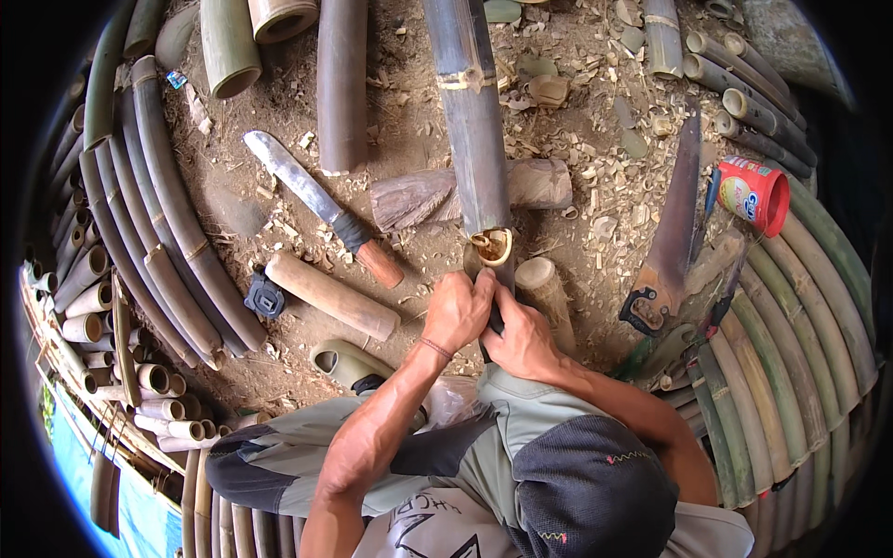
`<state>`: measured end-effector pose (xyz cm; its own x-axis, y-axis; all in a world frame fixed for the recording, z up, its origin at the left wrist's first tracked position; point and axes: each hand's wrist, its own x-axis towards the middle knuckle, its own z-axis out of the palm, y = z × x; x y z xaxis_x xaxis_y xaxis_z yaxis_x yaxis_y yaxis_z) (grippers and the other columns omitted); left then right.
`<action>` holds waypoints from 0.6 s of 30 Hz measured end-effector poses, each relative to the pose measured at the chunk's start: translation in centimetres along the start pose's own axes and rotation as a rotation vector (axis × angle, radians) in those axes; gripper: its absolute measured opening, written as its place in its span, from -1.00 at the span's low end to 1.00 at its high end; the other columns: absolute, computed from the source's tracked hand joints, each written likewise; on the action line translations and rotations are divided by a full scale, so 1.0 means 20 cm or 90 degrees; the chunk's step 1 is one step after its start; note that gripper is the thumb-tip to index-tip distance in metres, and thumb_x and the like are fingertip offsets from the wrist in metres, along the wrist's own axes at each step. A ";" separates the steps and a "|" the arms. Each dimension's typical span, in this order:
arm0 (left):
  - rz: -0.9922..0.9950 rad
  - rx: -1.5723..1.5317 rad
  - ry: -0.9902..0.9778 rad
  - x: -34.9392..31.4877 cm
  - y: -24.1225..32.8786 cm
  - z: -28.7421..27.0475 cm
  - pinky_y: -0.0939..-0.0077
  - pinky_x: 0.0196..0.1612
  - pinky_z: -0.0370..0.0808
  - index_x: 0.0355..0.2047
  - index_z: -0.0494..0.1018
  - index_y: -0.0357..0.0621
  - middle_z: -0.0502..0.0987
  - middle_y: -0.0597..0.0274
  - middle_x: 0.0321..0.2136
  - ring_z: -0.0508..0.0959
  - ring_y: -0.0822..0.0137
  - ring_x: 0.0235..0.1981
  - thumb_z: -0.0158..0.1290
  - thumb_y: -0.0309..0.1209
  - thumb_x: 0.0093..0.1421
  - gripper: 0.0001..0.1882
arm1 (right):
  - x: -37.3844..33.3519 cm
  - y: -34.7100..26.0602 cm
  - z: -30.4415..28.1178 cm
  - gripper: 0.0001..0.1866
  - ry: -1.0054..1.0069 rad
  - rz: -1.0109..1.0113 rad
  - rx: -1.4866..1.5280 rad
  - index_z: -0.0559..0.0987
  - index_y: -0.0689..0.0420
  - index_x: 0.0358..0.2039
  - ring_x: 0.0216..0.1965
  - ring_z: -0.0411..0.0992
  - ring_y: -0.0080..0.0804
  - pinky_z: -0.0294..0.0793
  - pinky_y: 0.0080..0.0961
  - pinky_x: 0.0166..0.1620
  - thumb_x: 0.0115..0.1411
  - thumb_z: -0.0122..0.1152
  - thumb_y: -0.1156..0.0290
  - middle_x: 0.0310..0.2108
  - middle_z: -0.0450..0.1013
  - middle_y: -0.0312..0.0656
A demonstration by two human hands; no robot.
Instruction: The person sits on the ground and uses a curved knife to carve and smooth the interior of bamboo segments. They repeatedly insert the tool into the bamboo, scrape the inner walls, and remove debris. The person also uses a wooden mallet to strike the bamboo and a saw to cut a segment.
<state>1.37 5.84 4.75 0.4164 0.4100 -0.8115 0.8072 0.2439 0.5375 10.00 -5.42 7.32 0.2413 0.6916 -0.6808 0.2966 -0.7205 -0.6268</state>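
A dark bamboo pole (474,139) runs toward me, resting across a short log (409,200). Its near end (493,247) is cut open, with pale wood showing inside. Just below that end, my left hand (459,312) and my right hand (521,337) meet, fingers closed. Between them shows part of a dark narrow tool (496,319), mostly covered by the fingers; its kind cannot be made out. Left of the log lies a big knife (312,195) with a wooden handle. A short bamboo piece (330,293) is near my left forearm.
Wood chips cover the ground. At right lie a handsaw (665,228), a red tin (752,195) and a bamboo stack (791,344). A wooden stump (547,298) stands beside my right hand. Left are a black tape measure (265,296), a green clog (349,363) and long bamboo poles (177,205).
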 end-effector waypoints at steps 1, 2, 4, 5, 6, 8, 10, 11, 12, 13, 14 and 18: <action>-0.010 -0.109 -0.045 -0.01 -0.05 0.04 0.05 -0.37 0.51 -0.61 0.49 -0.52 0.44 -0.38 -0.68 0.59 -0.21 -0.55 -0.07 -0.12 0.30 -0.40 | -0.03 -0.03 -0.06 -0.37 0.034 -0.041 -0.055 0.30 0.21 0.20 -0.27 0.53 0.21 0.55 -0.03 -0.20 0.09 0.19 0.41 -0.26 0.53 0.21; -0.048 -0.194 -0.094 -0.03 -0.01 0.07 0.07 -0.37 0.51 -0.59 0.49 -0.52 0.45 -0.32 -0.70 0.59 -0.17 -0.55 -0.07 -0.14 0.30 -0.42 | -0.05 -0.03 -0.14 -0.40 0.018 -0.026 -0.110 0.34 0.19 0.18 -0.28 0.54 0.19 0.56 -0.04 -0.21 0.08 0.19 0.42 -0.26 0.54 0.19; -0.019 -0.310 -0.071 -0.03 0.08 0.17 0.11 -0.36 0.50 -0.54 0.50 -0.50 0.48 -0.21 -0.71 0.59 -0.09 -0.56 -0.08 -0.15 0.31 -0.46 | -0.04 -0.01 -0.28 -0.46 0.024 -0.022 -0.181 0.40 0.16 0.13 -0.27 0.55 0.17 0.55 -0.06 -0.22 0.09 0.19 0.44 -0.26 0.54 0.19; 0.049 -0.306 -0.014 0.00 0.12 0.20 0.14 -0.37 0.49 -0.52 0.49 -0.48 0.48 -0.15 -0.72 0.58 -0.02 -0.58 -0.10 -0.16 0.32 -0.47 | 0.01 -0.01 -0.34 -0.49 0.049 -0.029 -0.197 0.42 0.15 0.12 -0.25 0.55 0.17 0.55 -0.08 -0.24 0.10 0.19 0.45 -0.26 0.54 0.20; 0.115 -0.295 0.046 0.03 0.17 0.21 0.16 -0.38 0.49 -0.51 0.48 -0.47 0.48 -0.09 -0.72 0.57 0.05 -0.60 -0.12 -0.17 0.33 -0.48 | 0.07 -0.04 -0.41 -0.57 0.026 -0.068 -0.213 0.48 0.15 0.02 -0.35 0.54 0.18 0.54 -0.07 -0.31 0.09 0.18 0.49 -0.38 0.54 0.18; 0.035 -0.388 0.000 0.04 0.21 0.21 0.21 -0.43 0.47 -0.54 0.48 -0.42 0.47 -0.03 -0.73 0.54 0.13 -0.63 -0.14 -0.16 0.33 -0.48 | 0.14 -0.07 -0.52 -0.64 -0.065 -0.068 -0.286 0.48 0.19 -0.08 -0.44 0.53 0.18 0.54 -0.01 -0.34 0.08 0.20 0.44 -0.50 0.53 0.15; -0.049 -0.485 -0.051 0.02 0.24 0.18 0.32 -0.52 0.42 -0.61 0.47 -0.34 0.46 0.11 -0.75 0.49 0.28 -0.67 -0.15 -0.16 0.34 -0.47 | 0.18 -0.16 -0.59 -0.70 -0.121 -0.107 -0.393 0.50 0.23 -0.16 -0.51 0.53 0.13 0.54 -0.05 -0.41 0.08 0.21 0.42 -0.58 0.51 0.15; -0.065 -0.570 -0.057 0.01 0.23 0.19 0.44 -0.56 0.35 -0.53 0.49 -0.31 0.44 0.24 -0.73 0.45 0.40 -0.67 -0.16 -0.16 0.36 -0.51 | 0.20 -0.20 -0.61 -0.70 -0.144 -0.126 -0.425 0.51 0.22 -0.16 -0.52 0.54 0.10 0.54 -0.06 -0.42 0.08 0.22 0.41 -0.58 0.51 0.15; -0.045 -0.653 -0.068 0.01 0.21 0.20 0.46 -0.55 0.34 -0.44 0.50 -0.32 0.43 0.26 -0.71 0.42 0.42 -0.66 -0.14 -0.18 0.37 -0.55 | 0.23 -0.25 -0.62 -0.69 -0.167 -0.146 -0.458 0.51 0.22 -0.15 -0.53 0.54 0.08 0.53 -0.07 -0.43 0.08 0.22 0.40 -0.58 0.51 0.15; -0.026 -0.735 -0.083 0.01 0.22 0.18 0.47 -0.55 0.33 -0.35 0.51 -0.33 0.42 0.29 -0.69 0.40 0.43 -0.66 -0.13 -0.19 0.38 -0.58 | 0.24 -0.29 -0.63 -0.69 -0.189 -0.160 -0.489 0.51 0.21 -0.15 -0.53 0.55 0.05 0.53 -0.08 -0.44 0.08 0.23 0.39 -0.59 0.51 0.15; -0.039 -0.796 -0.085 0.01 0.23 0.16 0.48 -0.53 0.33 -0.29 0.51 -0.32 0.41 0.30 -0.66 0.39 0.44 -0.63 -0.13 -0.20 0.38 -0.61 | 0.26 -0.34 -0.62 -0.77 -0.207 -0.148 -0.529 0.59 0.19 -0.29 -0.51 0.58 -0.05 0.54 -0.14 -0.42 0.06 0.25 0.35 -0.56 0.53 0.08; -0.062 -1.032 -0.094 -0.04 0.20 0.15 0.50 -0.46 0.34 -0.12 0.50 -0.28 0.41 0.34 -0.56 0.39 0.46 -0.54 -0.11 -0.23 0.40 -0.65 | 0.35 -0.48 -0.61 -0.85 -0.326 -0.193 -0.539 0.66 0.10 -0.57 -0.40 0.62 -0.20 0.56 -0.29 -0.35 0.02 0.26 0.33 -0.51 0.60 -0.12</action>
<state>5.58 3.89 6.87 0.5042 0.2796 -0.8171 -0.3898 0.9179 0.0736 20.25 6.97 13.13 -0.3148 0.5909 -0.7428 0.8799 -0.1119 -0.4619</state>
